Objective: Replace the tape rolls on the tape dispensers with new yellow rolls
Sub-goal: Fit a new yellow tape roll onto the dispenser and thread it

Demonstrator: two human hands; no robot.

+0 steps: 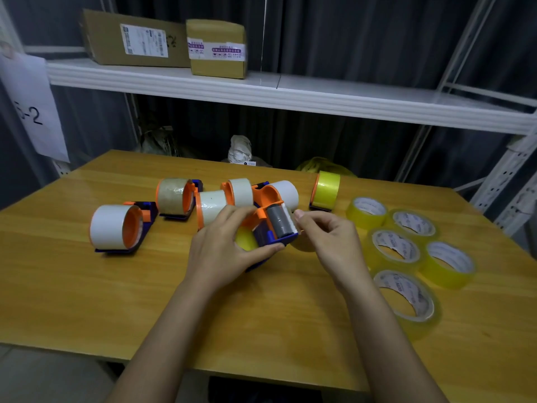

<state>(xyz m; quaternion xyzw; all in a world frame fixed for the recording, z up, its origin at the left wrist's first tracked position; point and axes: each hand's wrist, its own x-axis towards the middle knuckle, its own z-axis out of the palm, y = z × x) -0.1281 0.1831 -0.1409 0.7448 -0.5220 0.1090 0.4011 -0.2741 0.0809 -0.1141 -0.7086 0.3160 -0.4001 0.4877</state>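
Busy threading tape on one blue-and-orange plastic tape dispenser, lifted a little above the light wooden worktop. Left hand wrapped around its blue base, grip curled tight on it. Right hand up at the front end, grip pinching something thin beside the grey roller, most likely the loose tape end, too small to tell for sure. A bit of yellow roll peeking out between the left fingers, so probably the new roll already sitting on this one.

Next, by the look of it: pull the tape end over the grey roller and out to the cutting edge, flat and straight, no twists, no sticking to fingers.

Still to do, likely: four more dispensers with pale old rolls, one at the far left, one tan one behind it, two white ones crowded right behind the hands. Close enough to bump. One dispenser with a yellow roll standing upright further back on the right, looks done.

Five spare see-through yellow tape rolls lying flat on the right, near the right arm. Two brown cardboard boxes up on the white shelf behind.
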